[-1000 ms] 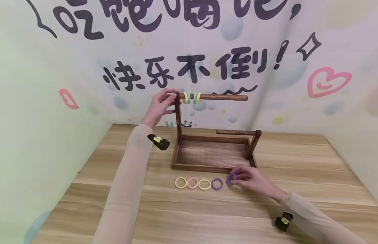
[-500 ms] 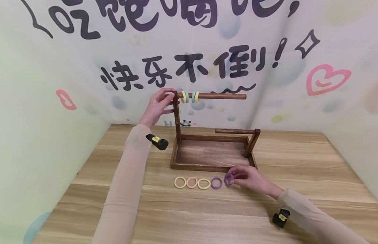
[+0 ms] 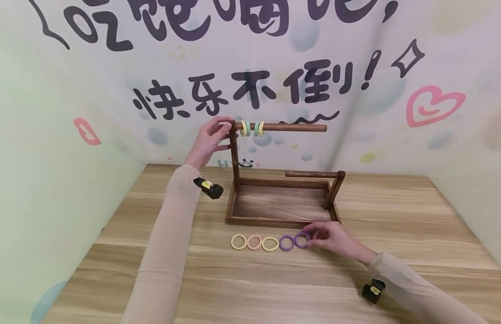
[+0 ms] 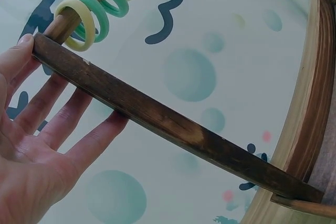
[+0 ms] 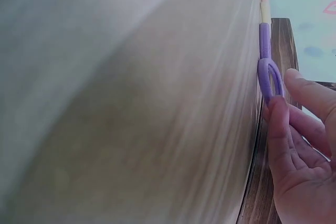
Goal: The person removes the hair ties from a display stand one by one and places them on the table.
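Note:
My left hand (image 3: 209, 140) holds the top of the tall post (image 4: 152, 114) of a dark wooden rack (image 3: 270, 221), its thumb at the post's end and fingers against the side. Yellow and green rings (image 4: 93, 17) hang on the upper bar (image 3: 295, 128) beside that hand. In front of the rack, my right hand (image 3: 335, 238) has its fingertips on a purple ring (image 3: 301, 240), which is slightly tilted in the right wrist view and sits at the right end of a row. Left of it lie another purple ring (image 3: 286, 250), a yellow, a pink and another yellow ring.
A shorter post with a lower bar (image 3: 313, 174) rises from the rack's right side. The rack stands on a wood-grain table (image 3: 250, 288), with a printed cloth (image 3: 177, 67) hanging behind it. A black camera is strapped to each wrist.
My right hand has brought the purple ring slightly left, up to the other purple ring, and lowered it from upright to nearly flat. The left hand keeps its place on the post.

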Motion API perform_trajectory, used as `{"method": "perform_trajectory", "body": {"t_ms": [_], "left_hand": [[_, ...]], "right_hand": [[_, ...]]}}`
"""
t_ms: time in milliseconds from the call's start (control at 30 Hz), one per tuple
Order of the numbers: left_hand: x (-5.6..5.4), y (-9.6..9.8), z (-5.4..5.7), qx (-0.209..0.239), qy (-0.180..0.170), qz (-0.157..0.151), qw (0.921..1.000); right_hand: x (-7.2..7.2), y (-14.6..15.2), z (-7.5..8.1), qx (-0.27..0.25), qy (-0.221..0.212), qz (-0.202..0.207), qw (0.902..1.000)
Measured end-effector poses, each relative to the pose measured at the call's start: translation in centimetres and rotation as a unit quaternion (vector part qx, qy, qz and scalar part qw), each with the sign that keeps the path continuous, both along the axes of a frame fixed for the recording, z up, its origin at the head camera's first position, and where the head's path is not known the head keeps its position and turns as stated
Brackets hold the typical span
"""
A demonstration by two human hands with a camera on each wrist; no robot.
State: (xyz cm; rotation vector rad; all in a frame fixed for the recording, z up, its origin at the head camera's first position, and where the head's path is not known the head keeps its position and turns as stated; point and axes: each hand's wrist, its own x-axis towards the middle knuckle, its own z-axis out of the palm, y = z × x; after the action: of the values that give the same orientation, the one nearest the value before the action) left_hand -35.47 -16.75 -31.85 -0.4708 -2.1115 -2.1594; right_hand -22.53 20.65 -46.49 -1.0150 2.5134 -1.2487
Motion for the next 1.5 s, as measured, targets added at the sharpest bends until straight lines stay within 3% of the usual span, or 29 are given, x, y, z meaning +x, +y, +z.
{"method": "perform_trajectory", "body": {"t_ms": [300, 633, 1000, 1500], "left_hand": [[0.0, 0.0, 0.1, -0.003, 0.000, 0.005, 1.0000], [0.0, 0.1, 0.0, 0.002, 0.005, -0.003, 1.0000], [0.1, 0.1, 0.0, 0.001, 0.005, -0.001, 1.0000], [0.2, 0.2, 0.1, 0.002, -0.002, 0.002, 1.0000]], "right_hand": [[0.1, -0.1, 0.4, 0.007, -0.011, 0.004, 0.9999], [-0.5, -0.4, 1.3, -0.026, 0.036, 0.037, 0.9983], [-1.8, -1.3, 4.3, -0.044, 0.013, -0.004, 0.9990], [-2.8, -3.1, 6.1, -0.099, 0.034, -0.038, 0.9938]]}}
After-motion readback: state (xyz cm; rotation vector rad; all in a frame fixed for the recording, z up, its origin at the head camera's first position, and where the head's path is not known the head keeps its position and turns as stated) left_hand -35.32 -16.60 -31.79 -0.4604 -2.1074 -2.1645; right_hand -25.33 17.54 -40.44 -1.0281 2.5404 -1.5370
